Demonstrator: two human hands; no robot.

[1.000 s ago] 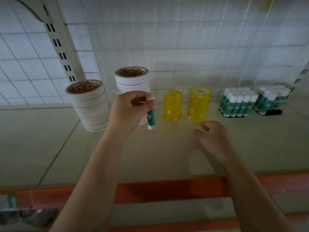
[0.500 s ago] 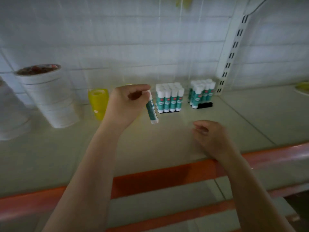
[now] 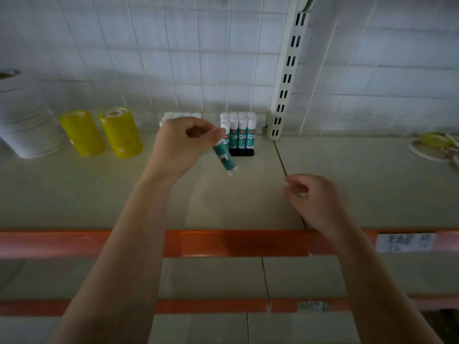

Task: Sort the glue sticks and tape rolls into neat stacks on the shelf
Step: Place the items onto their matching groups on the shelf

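Observation:
My left hand (image 3: 182,145) pinches a teal and white glue stick (image 3: 224,157) by its top, tilted down to the right above the shelf (image 3: 99,194). Behind it stand two packs of upright glue sticks: one group (image 3: 239,134) on a black base, the other group (image 3: 181,115) mostly hidden by my hand. Two yellow tape roll stacks (image 3: 82,132) (image 3: 120,131) stand to the left, and a white tape stack (image 3: 24,120) at the far left. My right hand (image 3: 315,199) hovers low over the shelf with loosely curled fingers, holding nothing.
A white slotted upright (image 3: 285,78) rises at the back right of the glue packs. Loose white and yellow tape rolls (image 3: 437,145) lie at the far right. An orange rail (image 3: 236,243) edges the shelf front, with a lower shelf (image 3: 211,276) beneath.
The view has swung to the right. My left hand has carried the glue stick rightward, close to the glue stick packs. My right hand stays low over the shelf.

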